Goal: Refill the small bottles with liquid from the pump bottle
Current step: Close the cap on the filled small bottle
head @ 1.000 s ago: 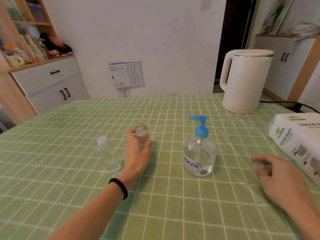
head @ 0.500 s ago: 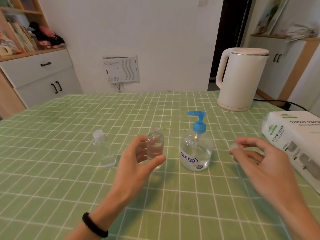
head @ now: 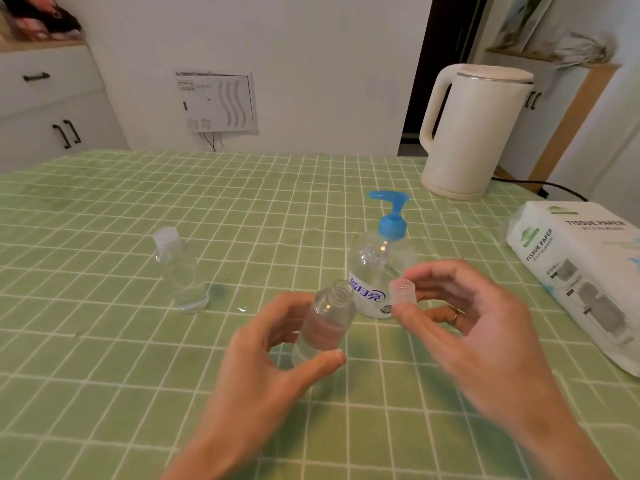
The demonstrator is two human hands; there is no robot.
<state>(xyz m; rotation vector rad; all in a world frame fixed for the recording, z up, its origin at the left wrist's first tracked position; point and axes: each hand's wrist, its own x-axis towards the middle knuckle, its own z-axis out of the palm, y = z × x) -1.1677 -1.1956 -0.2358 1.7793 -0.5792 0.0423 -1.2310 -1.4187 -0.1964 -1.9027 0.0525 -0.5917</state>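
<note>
Small open bottle (head: 329,320) tilted above the surface (head: 104,393), gripped between thumb and fingers of the left hand (head: 277,362), neck uncapped. Clear cap (head: 401,295) pinched in the fingertips of the right hand (head: 467,323), just beside the bottle's mouth, not on it. Pump bottle (head: 377,268) with blue pump head upright directly behind both, partly covered by cap and fingers. Second small bottle (head: 180,271), capped, upright to the left, well apart from the hands. White kettle (head: 474,129) at the far right of the surface, cord trailing behind. Tissue pack (head: 585,278) lying along the right edge, near the right hand. Green checked cloth over the surface; white cabinet (head: 45,109) beyond on the left.
</note>
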